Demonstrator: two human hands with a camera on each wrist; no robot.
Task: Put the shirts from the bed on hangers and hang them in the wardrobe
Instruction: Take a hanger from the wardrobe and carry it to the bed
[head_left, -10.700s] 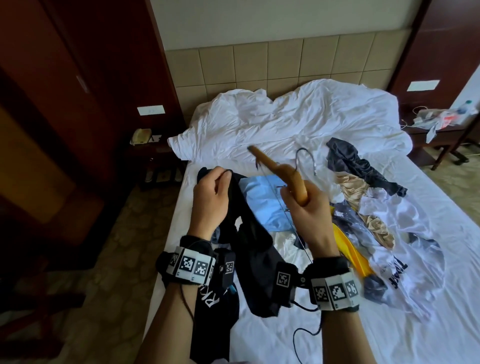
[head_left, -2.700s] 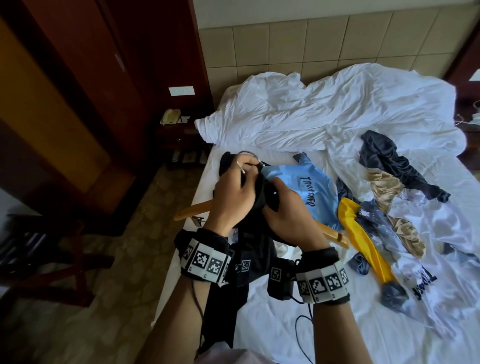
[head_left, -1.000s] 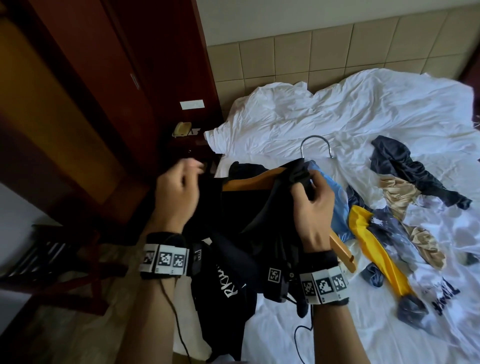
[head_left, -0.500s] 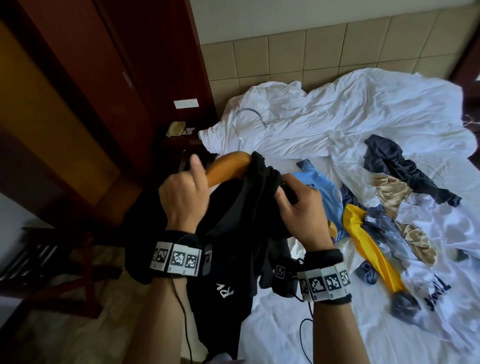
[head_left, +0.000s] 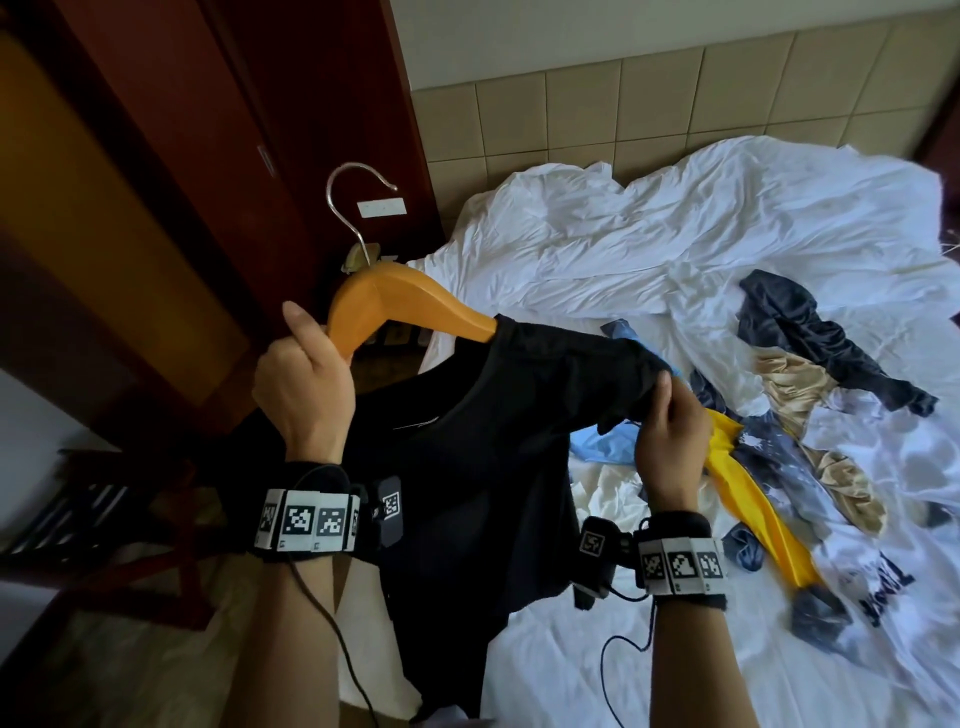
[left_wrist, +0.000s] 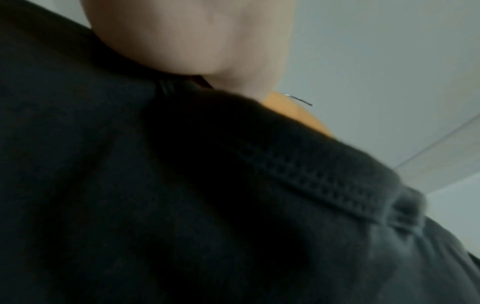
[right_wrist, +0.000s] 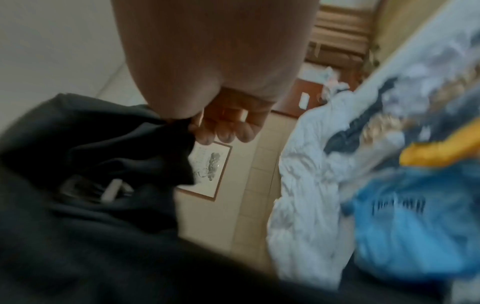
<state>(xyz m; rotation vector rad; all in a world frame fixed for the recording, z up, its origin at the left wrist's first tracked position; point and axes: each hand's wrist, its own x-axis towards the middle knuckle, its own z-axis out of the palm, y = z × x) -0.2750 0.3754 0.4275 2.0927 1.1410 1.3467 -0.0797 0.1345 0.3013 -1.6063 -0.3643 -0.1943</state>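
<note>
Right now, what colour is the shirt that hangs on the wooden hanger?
Black shirt on the orange-brown wooden hanger; the head view shows it best.

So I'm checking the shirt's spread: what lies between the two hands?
In the head view, the black shirt spans from the left hand, gripping the wooden hanger, to the right hand, pinching its sleeve.

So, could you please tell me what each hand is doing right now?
Left hand: grips the wooden hanger.
Right hand: pinches the black shirt.

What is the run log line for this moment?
left hand grips wooden hanger | right hand pinches black shirt sleeve | shirt half on hanger
</note>
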